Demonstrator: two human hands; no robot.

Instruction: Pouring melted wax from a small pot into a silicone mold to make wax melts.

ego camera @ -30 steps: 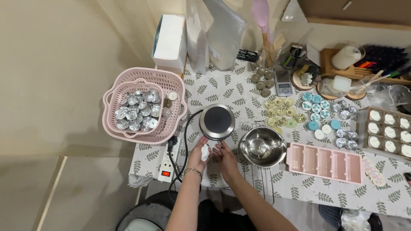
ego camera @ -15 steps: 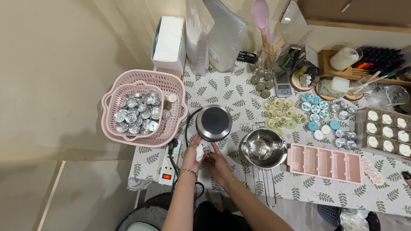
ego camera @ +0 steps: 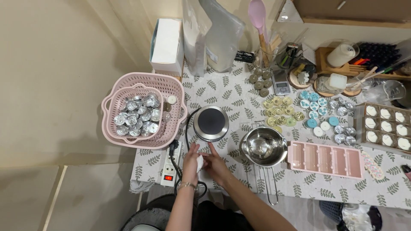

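A small white object (ego camera: 200, 162), possibly a tissue or cloth, sits between both hands at the front edge of the table (ego camera: 231, 92), near its front left corner. The left hand (ego camera: 191, 160) closes around it from the left, fingers curled; a bracelet circles that wrist. The right hand (ego camera: 215, 164) presses against it from the right, index finger extended toward the back edge. The exact nature of the white object cannot be determined.

Just behind the hands stands a round electric hot plate (ego camera: 210, 123), its black cable running down to a white power strip (ego camera: 170, 170) at the table's left edge, switch lit red. To the right of the hands rests a steel saucepan (ego camera: 264, 146), handle overhanging the front edge. Beside it lies a pink silicone mould (ego camera: 325, 158) with oblong cavities.

At the left edge, a pink basket (ego camera: 152, 112) holds a smaller pink basket containing metal tealight cups (ego camera: 138, 116). Toward the middle, yellow tealights (ego camera: 280, 112) and blue tealights (ego camera: 314, 109) stand in groups. A cardboard tray of white candles (ego camera: 385, 126) occupies the right edge.
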